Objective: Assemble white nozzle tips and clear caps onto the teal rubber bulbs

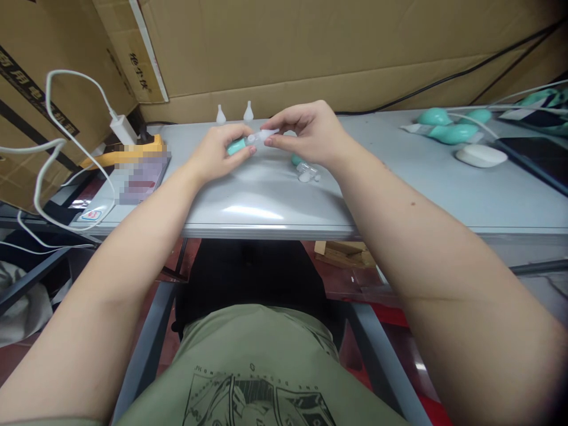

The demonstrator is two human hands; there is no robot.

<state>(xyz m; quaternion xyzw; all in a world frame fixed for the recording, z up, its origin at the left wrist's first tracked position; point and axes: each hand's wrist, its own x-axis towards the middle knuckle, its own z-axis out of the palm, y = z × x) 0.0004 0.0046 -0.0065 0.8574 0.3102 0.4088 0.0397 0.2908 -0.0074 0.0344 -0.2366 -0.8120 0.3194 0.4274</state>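
My left hand (224,149) is closed around a teal squeeze bulb (236,146) with a clear end piece (252,139) pointing right. Against that end, the fingers of my right hand (306,131) pinch a translucent white nozzle tip (268,135). The two parts meet or nearly meet; I cannot tell how far one sits in the other. Behind my hands, two white nozzle tips stand upright, a left tip (220,115) and a right tip (249,111). Below my right hand lies a clear plastic piece (307,171) with a teal part (296,160) beside it.
Teal bulbs (448,133), a white rounded object (481,155) and a dark flat device (539,157) lie on the right of the grey table (399,195). At left are a white cable (66,72), a charger plug (123,129) and a yellow item (128,152). Cardboard (266,50) walls the back.
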